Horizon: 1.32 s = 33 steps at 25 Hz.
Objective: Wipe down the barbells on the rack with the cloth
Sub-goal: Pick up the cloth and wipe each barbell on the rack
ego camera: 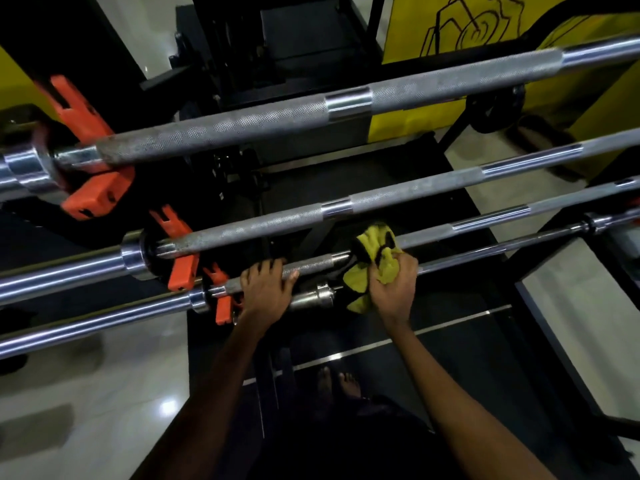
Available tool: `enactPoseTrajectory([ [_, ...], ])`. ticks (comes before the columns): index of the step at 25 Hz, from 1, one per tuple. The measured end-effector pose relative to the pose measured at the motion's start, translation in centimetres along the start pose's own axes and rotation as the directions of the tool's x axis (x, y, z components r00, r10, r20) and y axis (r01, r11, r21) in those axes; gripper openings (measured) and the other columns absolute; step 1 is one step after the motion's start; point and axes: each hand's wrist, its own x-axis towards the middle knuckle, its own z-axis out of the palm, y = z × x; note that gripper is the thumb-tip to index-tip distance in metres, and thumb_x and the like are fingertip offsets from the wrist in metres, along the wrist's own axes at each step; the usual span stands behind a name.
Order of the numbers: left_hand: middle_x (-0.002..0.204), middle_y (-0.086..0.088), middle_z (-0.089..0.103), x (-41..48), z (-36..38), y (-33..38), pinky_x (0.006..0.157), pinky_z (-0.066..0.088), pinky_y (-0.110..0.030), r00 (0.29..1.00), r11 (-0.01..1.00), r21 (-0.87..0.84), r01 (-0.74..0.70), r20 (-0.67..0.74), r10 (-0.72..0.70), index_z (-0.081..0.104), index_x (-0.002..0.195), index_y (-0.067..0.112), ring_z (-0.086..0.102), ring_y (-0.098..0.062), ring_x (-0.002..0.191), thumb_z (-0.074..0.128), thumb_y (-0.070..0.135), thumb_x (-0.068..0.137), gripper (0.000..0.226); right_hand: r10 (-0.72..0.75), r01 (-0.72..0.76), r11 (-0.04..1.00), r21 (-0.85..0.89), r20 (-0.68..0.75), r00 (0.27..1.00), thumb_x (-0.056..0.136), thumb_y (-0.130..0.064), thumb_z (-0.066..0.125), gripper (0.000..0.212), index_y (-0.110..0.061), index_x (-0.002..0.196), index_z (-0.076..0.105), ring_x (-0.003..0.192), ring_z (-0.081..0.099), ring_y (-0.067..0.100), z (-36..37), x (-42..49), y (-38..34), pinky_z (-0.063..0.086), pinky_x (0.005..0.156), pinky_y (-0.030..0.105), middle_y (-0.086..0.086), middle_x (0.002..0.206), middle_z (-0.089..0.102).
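At the far left the orange hooks (86,126) carry the bar ends, stepping down towards me. The top barbell (242,126) and the second barbell (277,220) run across above my hands, with nothing touching them. I can't tell from their shine whether they are already wiped.

My left hand (265,292) is clenched over the third barbell (104,323), fingers curled across the knurled part just inside the collar, steadying it. To its right the yellow cloth (375,244) is bunched around the same bar near its middle. Its lower folds hang down by the end of the lowest bar (502,247). My right hand (394,285) grasps the cloth tightly from below, thumb side up.

I judge I'm partway through. The cloth is only at this bar's centre, so the long stretch to the right is still to do, and likely the section under my left hand. The thin lowest bar looks not yet started.
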Motion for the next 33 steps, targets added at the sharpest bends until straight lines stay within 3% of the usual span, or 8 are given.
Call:
enactPoseTrajectory([
  [4, 0.126, -0.009, 0.059, 0.0, -0.2, -0.2, 0.099, 0.033, -0.052, 1.0, 0.999, -0.04, -0.021, -0.007, 0.021, 0.057, 0.128, 0.021, 0.051, -0.037, 0.113, 0.031, 0.052, 0.095, 0.052, 0.685, -0.553, 0.649, 0.524, -0.085, 0.724, 0.091, -0.026, 0.068, 0.031, -0.012, 0.117, 0.059, 0.098, 0.066, 0.021, 0.6, -2.4, -1.4, 0.048, 0.088, 0.029, -0.003, 0.1, 0.067],
  [11, 0.14, -0.006, 0.049, 0.4, 0.1, -0.6, 0.108, 0.024, -0.053, 0.998, 0.997, -0.079, -0.014, 0.059, 0.019, 0.049, 0.138, 0.027, 0.041, -0.036, 0.127, 0.037, 0.04, 0.098, 0.044, 0.717, -0.553, -0.058, 0.831, 0.42, 0.557, 0.103, -0.04, 0.041, 0.037, -0.016, 0.094, 0.068, 0.078, 0.071, 0.02, 4.4, -0.3, -5.9, 0.054, 0.083, 0.033, 0.004, 0.083, 0.075],
  [17, 0.156, -0.007, 0.031, 3.6, -1.6, 0.5, 0.113, 0.014, -0.052, 0.909, 0.994, -0.085, 0.068, 0.416, -0.027, 0.033, 0.148, 0.029, 0.028, -0.034, 0.14, 0.025, 0.04, 0.101, 0.049, 0.706, -0.652, 0.074, 0.755, 0.422, 0.569, 0.101, -0.032, 0.051, 0.023, -0.015, 0.096, 0.065, 0.091, 0.065, 0.026, 1.8, -0.5, -4.4, 0.058, 0.079, 0.034, 0.009, 0.091, 0.071],
  [20, 0.148, -0.01, 0.043, 4.5, -1.5, 3.4, 0.11, 0.024, -0.05, 0.911, 0.987, -0.112, -0.112, 0.385, 0.148, 0.041, 0.142, 0.025, 0.04, -0.034, 0.134, 0.024, 0.042, 0.101, 0.048, 0.669, -0.563, 0.602, 0.566, 0.026, 0.743, 0.088, -0.028, 0.072, 0.02, -0.021, 0.105, 0.067, 0.105, 0.067, 0.029, -0.3, -0.6, -2.2, 0.055, 0.093, 0.041, 0.008, 0.106, 0.071],
  [23, 0.131, -0.014, 0.059, 3.8, -1.3, 4.1, 0.1, 0.037, -0.047, 0.941, 0.972, -0.079, -0.22, 0.246, 0.232, 0.051, 0.129, 0.021, 0.054, -0.037, 0.119, 0.024, 0.057, 0.098, 0.054, 0.137, -0.143, 0.989, -0.049, -0.112, 0.984, 0.081, -0.027, 0.073, 0.046, -0.02, 0.124, 0.059, 0.106, 0.056, 0.016, -1.8, 0.5, -1.3, 0.046, 0.097, 0.029, 0.002, 0.113, 0.058],
  [26, 0.124, -0.013, 0.063, 3.8, -1.0, 2.9, 0.092, 0.043, -0.044, 0.937, 0.955, -0.088, -0.284, 0.184, 0.296, 0.053, 0.125, 0.02, 0.058, -0.037, 0.111, 0.029, 0.053, 0.099, 0.048, -0.071, 0.082, 0.906, -0.415, 0.044, 0.997, 0.075, -0.029, 0.067, 0.055, -0.025, 0.129, 0.056, 0.105, 0.056, 0.03, -1.5, 2.5, -1.9, 0.051, 0.091, 0.042, 0.01, 0.121, 0.053],
  [30, 0.111, -0.012, 0.068, 3.8, -0.6, 3.4, 0.085, 0.046, -0.044, 0.941, 0.951, -0.046, -0.306, 0.133, 0.31, 0.058, 0.115, 0.018, 0.062, -0.037, 0.101, 0.032, 0.052, 0.099, 0.045, 0.206, -0.246, 0.912, -0.328, -0.153, 0.967, 0.079, -0.039, 0.063, 0.054, -0.021, 0.129, 0.054, 0.111, 0.055, 0.033, -1.1, 5.6, -2.8, 0.048, 0.093, 0.046, 0.01, 0.124, 0.053],
  [33, 0.094, -0.014, 0.07, 3.1, -0.1, 3.4, 0.075, 0.049, -0.044, 0.942, 0.944, -0.004, -0.331, 0.048, 0.331, 0.062, 0.105, 0.017, 0.065, -0.038, 0.085, 0.03, 0.052, 0.096, 0.049, 0.078, 0.056, 0.822, -0.567, 0.209, 0.975, 0.083, -0.067, 0.044, 0.07, -0.021, 0.135, 0.049, 0.136, 0.038, 0.036, 1.2, 5.1, -3.9, 0.032, 0.111, 0.057, 0.014, 0.144, 0.044],
])
